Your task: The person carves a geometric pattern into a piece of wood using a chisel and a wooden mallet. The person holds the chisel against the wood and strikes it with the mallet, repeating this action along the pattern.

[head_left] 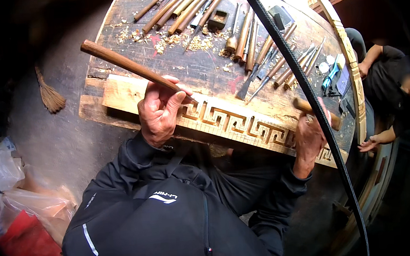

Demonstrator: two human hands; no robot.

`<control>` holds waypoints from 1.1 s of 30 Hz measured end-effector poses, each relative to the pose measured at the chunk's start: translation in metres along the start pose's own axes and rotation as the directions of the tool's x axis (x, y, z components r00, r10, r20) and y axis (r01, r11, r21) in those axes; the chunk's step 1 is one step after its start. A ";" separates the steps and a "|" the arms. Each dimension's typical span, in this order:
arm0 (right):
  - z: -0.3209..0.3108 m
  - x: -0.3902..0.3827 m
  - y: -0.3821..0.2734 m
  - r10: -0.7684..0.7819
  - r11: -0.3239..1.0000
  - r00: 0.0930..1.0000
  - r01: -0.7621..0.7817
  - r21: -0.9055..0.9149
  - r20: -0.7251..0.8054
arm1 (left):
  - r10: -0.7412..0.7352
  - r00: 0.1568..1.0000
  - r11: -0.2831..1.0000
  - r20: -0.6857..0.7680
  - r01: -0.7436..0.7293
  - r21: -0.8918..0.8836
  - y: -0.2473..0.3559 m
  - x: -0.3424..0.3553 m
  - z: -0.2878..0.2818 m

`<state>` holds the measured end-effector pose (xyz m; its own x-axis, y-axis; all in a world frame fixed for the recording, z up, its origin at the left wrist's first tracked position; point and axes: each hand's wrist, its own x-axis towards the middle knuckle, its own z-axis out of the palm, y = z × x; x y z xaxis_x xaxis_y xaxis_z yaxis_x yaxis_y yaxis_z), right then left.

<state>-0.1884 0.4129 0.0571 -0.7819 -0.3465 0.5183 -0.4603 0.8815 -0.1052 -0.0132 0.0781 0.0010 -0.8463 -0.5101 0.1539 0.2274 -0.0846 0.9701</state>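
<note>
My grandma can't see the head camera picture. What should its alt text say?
A person's left hand holds a chisel at a carved board, and the right hand grips a wooden tool. Other tools and wood shavings lie on the table.

Black cable (284, 43) is crossing in front of right hand (309, 136), hiding part of it and of its wooden tool (303, 105). Left hand (157, 113) is covering a stretch of chisel (126, 64); the tip is showing too small to read. Counter (210, 78) is running off top edge. Co-worker (391, 82) is blurring into dark rim.
</note>
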 end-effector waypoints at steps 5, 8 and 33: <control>-0.020 -0.008 0.011 0.332 0.927 0.856 -0.218 0.305 -0.396 | 0.014 0.997 0.994 0.072 -0.021 0.109 -0.001 -0.012 -0.007; -0.040 -0.030 0.026 0.370 0.923 0.759 -0.237 0.302 -0.536 | 0.060 0.996 0.993 0.067 -0.066 0.099 0.000 -0.010 -0.008; -0.046 -0.119 0.030 0.684 0.684 0.640 -0.398 0.611 -0.350 | 0.337 0.929 0.891 0.157 -0.368 0.265 -0.011 -0.009 -0.011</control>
<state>-0.0898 0.4953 0.0313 -0.6684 0.4933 0.5567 -0.2612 0.5450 -0.7967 -0.0027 0.0737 -0.0128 -0.7849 -0.3677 0.4988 0.3861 0.3394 0.8578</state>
